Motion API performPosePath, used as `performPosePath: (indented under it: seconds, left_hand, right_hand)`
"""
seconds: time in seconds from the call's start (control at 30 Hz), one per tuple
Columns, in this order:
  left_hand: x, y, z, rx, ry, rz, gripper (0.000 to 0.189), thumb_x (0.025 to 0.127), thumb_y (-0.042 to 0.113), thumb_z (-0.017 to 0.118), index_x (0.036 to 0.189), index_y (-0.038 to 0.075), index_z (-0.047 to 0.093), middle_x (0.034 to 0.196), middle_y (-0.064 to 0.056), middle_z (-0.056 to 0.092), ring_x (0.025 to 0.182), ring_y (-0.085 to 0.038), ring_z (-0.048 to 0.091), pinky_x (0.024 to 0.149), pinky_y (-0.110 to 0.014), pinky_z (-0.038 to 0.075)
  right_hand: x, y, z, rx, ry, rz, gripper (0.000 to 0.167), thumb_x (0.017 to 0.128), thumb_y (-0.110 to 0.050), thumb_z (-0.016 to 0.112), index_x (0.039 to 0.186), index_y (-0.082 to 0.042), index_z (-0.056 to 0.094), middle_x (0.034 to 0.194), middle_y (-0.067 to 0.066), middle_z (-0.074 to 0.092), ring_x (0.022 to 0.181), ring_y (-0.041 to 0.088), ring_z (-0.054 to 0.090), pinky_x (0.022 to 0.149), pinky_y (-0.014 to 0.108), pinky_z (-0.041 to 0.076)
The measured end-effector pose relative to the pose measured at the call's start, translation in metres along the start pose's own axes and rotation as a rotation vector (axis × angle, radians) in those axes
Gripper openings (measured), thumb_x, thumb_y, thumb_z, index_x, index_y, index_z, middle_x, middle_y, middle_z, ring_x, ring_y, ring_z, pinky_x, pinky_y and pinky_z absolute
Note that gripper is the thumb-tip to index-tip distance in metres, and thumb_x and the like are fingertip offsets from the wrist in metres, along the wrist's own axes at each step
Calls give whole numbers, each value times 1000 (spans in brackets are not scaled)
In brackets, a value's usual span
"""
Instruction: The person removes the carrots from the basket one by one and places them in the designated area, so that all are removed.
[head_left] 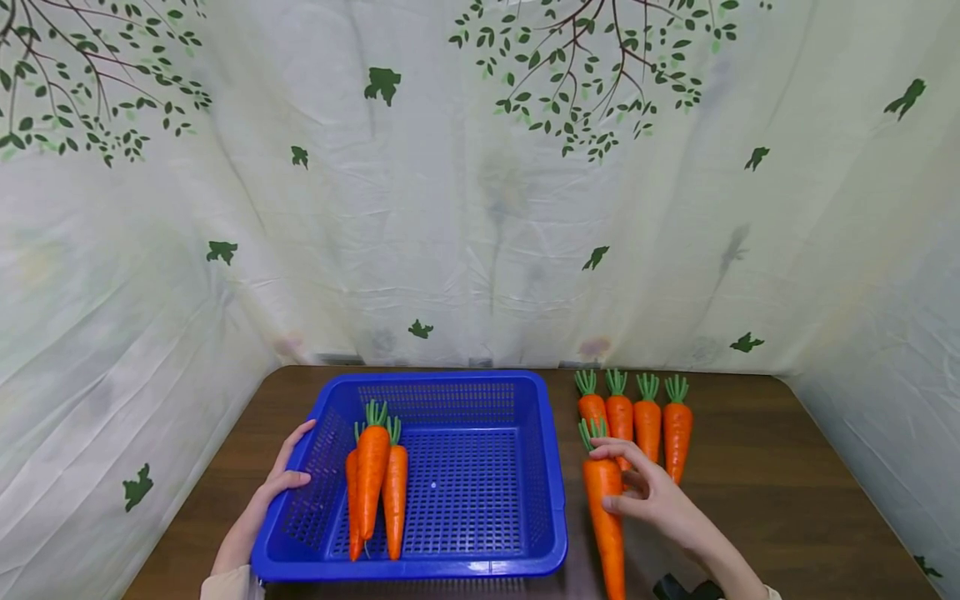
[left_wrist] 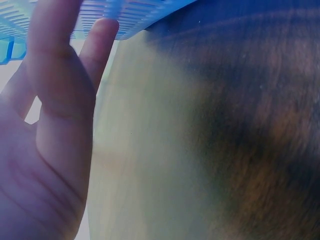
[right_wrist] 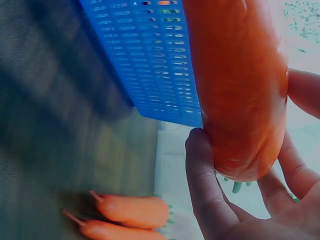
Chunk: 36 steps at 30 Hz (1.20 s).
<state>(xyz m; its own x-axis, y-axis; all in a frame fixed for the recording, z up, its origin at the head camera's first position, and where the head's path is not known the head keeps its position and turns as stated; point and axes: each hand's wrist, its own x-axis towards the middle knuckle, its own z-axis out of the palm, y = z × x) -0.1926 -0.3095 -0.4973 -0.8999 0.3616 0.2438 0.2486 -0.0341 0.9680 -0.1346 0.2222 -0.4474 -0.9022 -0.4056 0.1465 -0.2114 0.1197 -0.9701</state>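
A blue plastic basket with slotted walls stands left of centre in the head view, several carrots with green tops lying in its left part. My left hand grips the basket's left side, its thumb at the rim; in the left wrist view its fingers touch the slotted wall. To the right of the basket, my right hand holds a large orange carrot between thumb and fingers, tip toward me. That carrot looks raised off the table in the right wrist view.
Several more carrots lie in a row at the table's back, right of the basket, partly behind the held one. The brown wooden table reaches to a pale curtain with a leaf print, which hangs around the back and sides.
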Motion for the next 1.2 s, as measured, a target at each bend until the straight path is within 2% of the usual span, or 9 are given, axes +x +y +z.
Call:
performPosePath:
  seconds: [0.13, 0.3, 0.37, 0.5, 0.6, 0.7, 0.77, 1.0, 1.2]
  left_hand:
    - [0, 0, 0, -7, -7, 14, 74, 83, 1, 36, 150, 32, 24, 131, 11, 37, 112, -5, 47, 86, -23, 42]
    - [1, -1, 0, -7, -1, 33, 75, 82, 0, 36, 149, 34, 27, 130, 12, 39, 111, -5, 47, 85, -22, 42]
    - [1, -2, 0, -4, 2, 37, 75, 82, 0, 36, 148, 34, 27, 130, 12, 39, 111, -5, 47, 85, -22, 42]
    - [1, -2, 1, 2, 8, 37, 75, 82, 0, 36, 149, 32, 27, 130, 12, 39, 111, -4, 47, 85, -22, 41]
    - [0, -1, 1, -3, 6, 26, 75, 82, 0, 36, 149, 32, 26, 130, 11, 39, 111, -5, 47, 86, -22, 41]
    - [0, -1, 1, -5, 6, 11, 75, 83, 0, 36, 150, 32, 24, 130, 11, 38, 112, -5, 47, 86, -22, 42]
    - [-1, -1, 1, -2, 9, 9, 75, 83, 0, 36, 150, 31, 24, 130, 11, 38, 112, -5, 47, 86, -22, 41]
    - [0, -1, 1, 8, 11, 10, 75, 82, 0, 36, 149, 31, 25, 130, 11, 37, 112, -4, 46, 86, -22, 41]
    - [1, 1, 0, -6, 5, -11, 75, 83, 1, 36, 150, 30, 22, 131, 10, 35, 113, -5, 46, 87, -23, 41]
  right_hand:
    - [-6, 6, 1, 8, -6, 3, 39, 87, -3, 64, 123, -3, 50, 141, 24, 33, 109, 41, 52, 75, 35, 52]
    - [-12, 14, 3, 11, 2, -43, 39, 87, 0, 63, 123, 0, 50, 139, 19, 39, 112, 38, 51, 75, 35, 52]
    - [-14, 17, 4, 12, 2, -64, 38, 87, 1, 63, 123, 1, 50, 138, 18, 40, 113, 32, 52, 75, 35, 52]
    - [-18, 22, 4, 28, 3, -44, 38, 87, 1, 63, 122, 2, 50, 138, 19, 40, 112, 20, 54, 74, 35, 52]
    - [-22, 26, 5, 35, 3, -19, 37, 87, 1, 63, 122, 2, 49, 138, 17, 40, 112, 31, 54, 73, 36, 53]
    - [-26, 30, 6, 25, 7, -17, 37, 87, 0, 63, 122, 0, 50, 138, 5, 43, 110, 44, 50, 72, 36, 53]
    - [-29, 33, 8, 19, 9, -23, 38, 86, 1, 63, 122, -1, 50, 136, -3, 45, 108, 46, 51, 71, 36, 53]
    - [-40, 41, 10, 44, -7, -16, 40, 86, 3, 62, 123, 1, 49, 133, -13, 45, 103, 18, 56, 69, 34, 52]
    - [-47, 48, 10, 74, -53, -7, 43, 86, 4, 61, 126, 2, 46, 134, -19, 42, 106, 11, 55, 72, 33, 51]
